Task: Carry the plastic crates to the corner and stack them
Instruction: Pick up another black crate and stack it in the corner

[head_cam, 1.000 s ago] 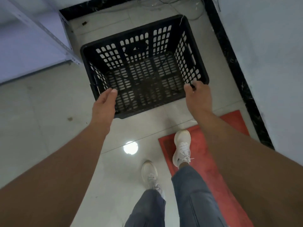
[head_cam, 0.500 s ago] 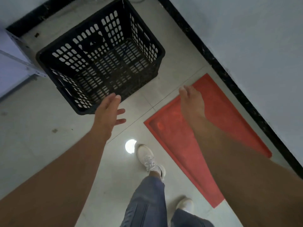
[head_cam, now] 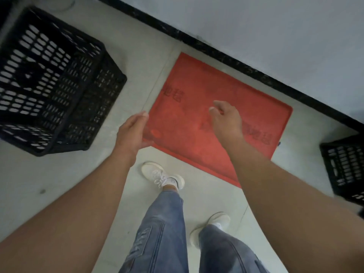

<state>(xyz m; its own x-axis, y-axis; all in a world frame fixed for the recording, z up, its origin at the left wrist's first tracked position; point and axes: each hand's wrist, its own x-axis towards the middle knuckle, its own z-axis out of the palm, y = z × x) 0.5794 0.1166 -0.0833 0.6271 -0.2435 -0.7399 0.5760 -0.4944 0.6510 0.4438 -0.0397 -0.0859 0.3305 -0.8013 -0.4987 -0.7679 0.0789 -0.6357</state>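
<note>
A black slotted plastic crate (head_cam: 49, 79) stands upright on the floor at the upper left, near the wall corner. A second black crate (head_cam: 346, 168) shows partly at the right edge. My left hand (head_cam: 132, 133) hovers over the floor to the right of the first crate, fingers apart and holding nothing. My right hand (head_cam: 226, 121) hangs above the red mat, fingers loosely spread and holding nothing. Both hands are well apart from either crate.
A red floor mat (head_cam: 206, 91) lies along the wall with its black skirting (head_cam: 236, 54). My feet in white shoes (head_cam: 161, 176) stand on the pale tiled floor (head_cam: 59, 184) beside the mat.
Both hands let go of the crate, which now rests on the floor at the left. The view swung to the right, bringing the whole mat and a second crate into sight.
</note>
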